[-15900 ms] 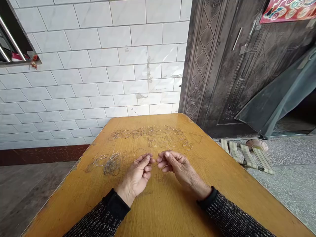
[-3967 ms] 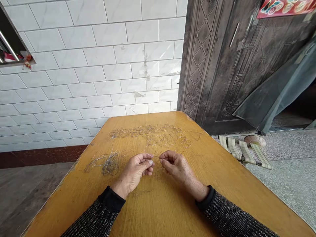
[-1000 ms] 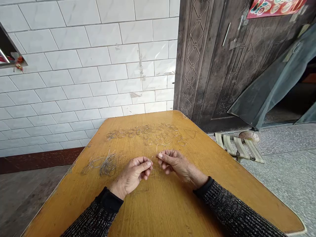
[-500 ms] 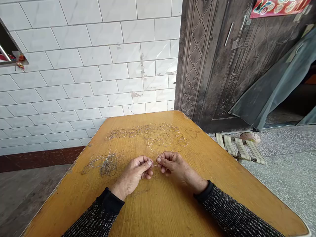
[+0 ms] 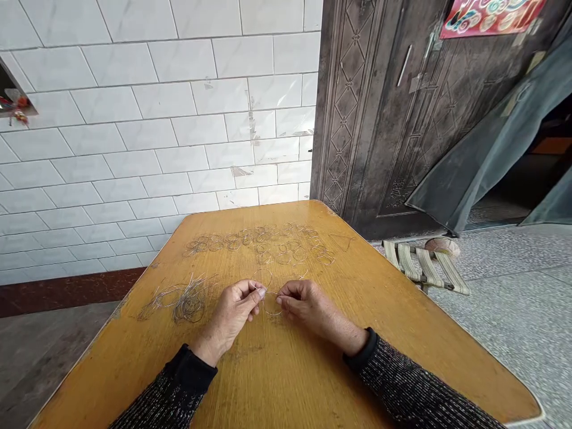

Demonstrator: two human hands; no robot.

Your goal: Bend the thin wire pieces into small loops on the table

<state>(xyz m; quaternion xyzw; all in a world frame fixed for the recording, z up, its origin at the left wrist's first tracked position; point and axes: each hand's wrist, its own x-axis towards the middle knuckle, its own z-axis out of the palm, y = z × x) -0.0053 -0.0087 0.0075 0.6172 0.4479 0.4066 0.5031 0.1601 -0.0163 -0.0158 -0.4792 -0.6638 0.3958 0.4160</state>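
Note:
A thin wire (image 5: 273,313), bent into loops, spans the gap between my two hands above the wooden table (image 5: 286,381). My left hand (image 5: 238,308) pinches it between thumb and forefinger. From the other side my right hand (image 5: 300,300) grips the wire at the thumb and fingertips. One loop hangs below the fingers and another curve rises above them. Left of my left hand lies a tangled bundle of loose wire (image 5: 189,302). Beyond my hands, several wires bent into rounded loops (image 5: 233,241) lie in rows.
A wire triangle (image 5: 342,242) lies at the table's far right. White wall tiles (image 5: 147,131) rise behind the table, beside a dark carved door (image 5: 379,119). A striped folding stool (image 5: 424,265) stands on the floor to the right, near a grey curtain (image 5: 482,155).
My hands have moved slightly apart, and a round loop of the wire now shows between and below them. The whole view has shifted a little.

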